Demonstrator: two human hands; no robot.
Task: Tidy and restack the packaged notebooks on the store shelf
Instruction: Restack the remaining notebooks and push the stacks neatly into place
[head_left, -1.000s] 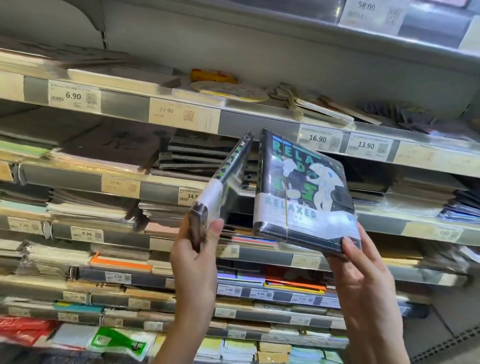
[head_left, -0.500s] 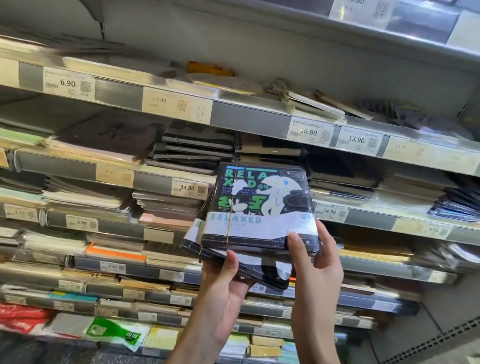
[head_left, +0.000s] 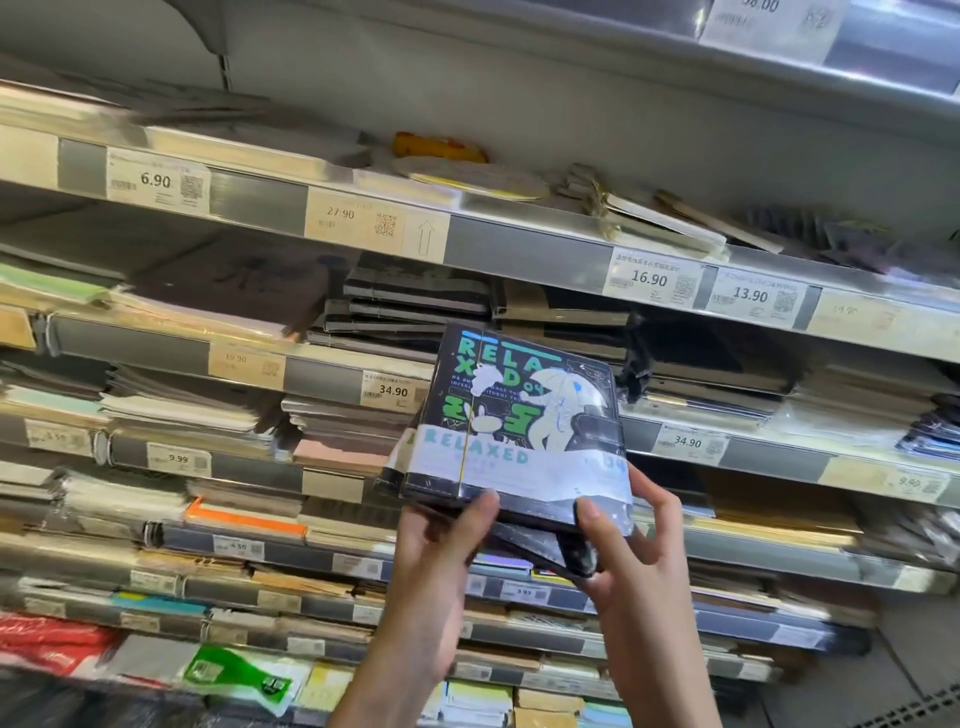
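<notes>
I hold a small stack of black plastic-wrapped notebooks in front of the shelves. The top notebook shows green "RELAX" lettering, a white cartoon figure and a white band reading "RELAXED". A second black notebook lies under it, skewed, with a corner poking out at the lower right. My left hand grips the stack's near edge from the left, thumb on top. My right hand grips the near right corner. More dark notebooks are piled on the shelf behind, above a 34.90 tag.
Tiered metal shelves carry price tags of 6.90, 27.90, 16.90 and 13.90. Untidy stacks of paper goods fill every tier. A yellow item and a round pad lie on the upper tier. Red and green packs sit at the bottom left.
One second ago each hand held one notebook apart and upright. I have brought them together into one stack, the RELAX notebook on top, held in both hands lower in front of the 34.90 shelf.
</notes>
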